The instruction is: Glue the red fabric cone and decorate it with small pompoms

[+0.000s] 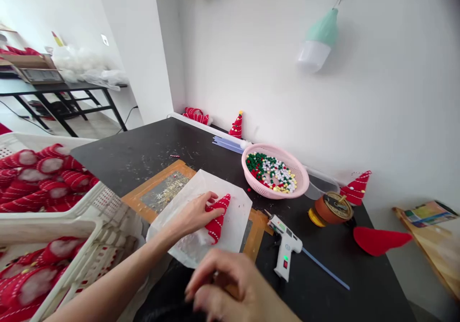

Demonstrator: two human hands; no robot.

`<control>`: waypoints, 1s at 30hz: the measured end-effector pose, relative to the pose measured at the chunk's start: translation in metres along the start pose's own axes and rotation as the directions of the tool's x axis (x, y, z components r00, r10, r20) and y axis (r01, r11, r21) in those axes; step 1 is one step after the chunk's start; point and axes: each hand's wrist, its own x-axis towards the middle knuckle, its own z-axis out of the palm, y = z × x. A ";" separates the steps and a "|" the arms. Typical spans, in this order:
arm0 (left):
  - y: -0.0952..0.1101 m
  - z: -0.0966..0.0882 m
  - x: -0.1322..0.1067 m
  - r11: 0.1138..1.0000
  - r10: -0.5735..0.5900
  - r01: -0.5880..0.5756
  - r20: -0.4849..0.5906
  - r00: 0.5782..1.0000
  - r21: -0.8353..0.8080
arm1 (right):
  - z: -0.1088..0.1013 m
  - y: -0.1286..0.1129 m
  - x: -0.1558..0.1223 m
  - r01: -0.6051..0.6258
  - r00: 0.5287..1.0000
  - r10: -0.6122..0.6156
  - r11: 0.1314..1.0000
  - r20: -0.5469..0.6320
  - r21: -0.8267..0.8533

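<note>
A small red felt cone [217, 222] with white stitched lines lies on a sheet of white paper [235, 206]. My left hand [194, 215] grips it, thumb and fingers on either side. Nearer to me and lower, my right hand [230, 286] hovers, slightly blurred, with its fingers curled in; whatever may be between them is hidden. To the right of the paper, a white glue gun [287, 247] lies on the black table with a blue glue stick [325, 268] in its rear. Behind stands a pink basket [302, 180] of small coloured pompoms [271, 171].
White crates [89, 224] of stuffed red cones stand at the left. Decorated cones [236, 126] are along the wall. A tape roll [332, 208] and red felt piece [381, 240] sit at the right. Blue glue sticks [228, 144] lie behind the basket.
</note>
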 end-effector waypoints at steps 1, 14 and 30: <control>0.001 0.002 -0.002 1.000 -0.015 0.015 0.009 1.000 -0.011 | -0.016 0.007 0.003 0.025 0.985 -0.062 0.975 -0.164 -0.219; 0.019 0.013 -0.004 0.883 -0.073 0.123 0.128 0.989 -0.452 | -0.137 0.123 -0.072 -0.700 0.361 -0.110 0.625 -0.926 -0.346; 0.000 0.015 -0.006 0.917 -0.114 0.180 0.198 0.974 -0.356 | -0.123 0.141 -0.069 -0.282 0.353 -0.023 0.951 -0.935 -0.129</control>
